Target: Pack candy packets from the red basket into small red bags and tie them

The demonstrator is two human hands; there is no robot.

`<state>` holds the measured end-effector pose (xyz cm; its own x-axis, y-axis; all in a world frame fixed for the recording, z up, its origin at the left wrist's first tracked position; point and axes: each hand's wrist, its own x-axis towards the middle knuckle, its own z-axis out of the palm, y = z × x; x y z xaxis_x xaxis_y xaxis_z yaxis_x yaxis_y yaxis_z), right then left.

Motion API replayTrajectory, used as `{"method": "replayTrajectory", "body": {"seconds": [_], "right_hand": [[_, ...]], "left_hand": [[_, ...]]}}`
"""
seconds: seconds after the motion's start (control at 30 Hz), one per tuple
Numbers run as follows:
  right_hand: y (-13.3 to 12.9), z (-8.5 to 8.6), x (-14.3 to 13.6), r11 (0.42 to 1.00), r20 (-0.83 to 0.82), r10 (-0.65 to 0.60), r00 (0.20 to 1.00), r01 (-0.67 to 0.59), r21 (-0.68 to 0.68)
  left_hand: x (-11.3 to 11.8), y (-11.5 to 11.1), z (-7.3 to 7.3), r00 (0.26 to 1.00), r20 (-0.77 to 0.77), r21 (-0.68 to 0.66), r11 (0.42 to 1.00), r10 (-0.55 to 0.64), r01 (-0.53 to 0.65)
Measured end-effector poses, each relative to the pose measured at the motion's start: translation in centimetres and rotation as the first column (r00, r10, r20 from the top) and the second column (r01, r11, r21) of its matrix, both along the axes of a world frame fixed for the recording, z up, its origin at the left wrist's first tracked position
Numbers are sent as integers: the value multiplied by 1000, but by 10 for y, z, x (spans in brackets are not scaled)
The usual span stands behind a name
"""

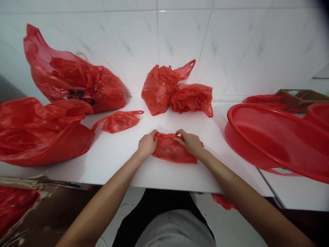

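Note:
A small red plastic bag (174,151) lies on the white table in front of me, with something pale showing faintly through it. My left hand (148,144) is closed on the bag's upper left corner, thumb and fingers pinching the plastic. At the top edge, towards the right, my right hand (189,141) grips the bag between thumb and curled fingers. The bag's upper rim is bunched between both hands. What is inside cannot be made out.
Large red bags (84,82) and a smaller tied bag (120,121) lie at left. Two crumpled red bags (160,89) rest against the tiled wall. A red plastic basket (257,164) stands at right, before a cardboard box (305,94). Another torn box (31,209) is below left.

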<state>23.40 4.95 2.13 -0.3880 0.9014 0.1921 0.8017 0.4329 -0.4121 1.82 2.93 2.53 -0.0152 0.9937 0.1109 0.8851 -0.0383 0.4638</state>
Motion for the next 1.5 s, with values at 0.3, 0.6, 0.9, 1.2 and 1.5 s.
{"method": "replayTrajectory", "body": {"seconds": [0.3,0.6,0.9,1.2,1.5], "right_hand": [[17,-13,-2,996,-128,-54,990,45,-72],[-2,-1,6,993,-311,27,950,-62,-102],[4,9,25,997,-296,-12,955,-13,-82],[13,-6,26,984,4,-127,992,127,-127],[15,-17,15,981,99,-158,982,168,-100]], "left_hand": [[0,18,-8,998,22,11,998,60,-60],[23,5,8,931,294,127,975,-215,185],[12,5,2,957,289,130,992,-35,-3],[4,16,-12,984,-97,14,989,148,-148],[9,17,-9,939,-319,41,992,129,-122]]}}
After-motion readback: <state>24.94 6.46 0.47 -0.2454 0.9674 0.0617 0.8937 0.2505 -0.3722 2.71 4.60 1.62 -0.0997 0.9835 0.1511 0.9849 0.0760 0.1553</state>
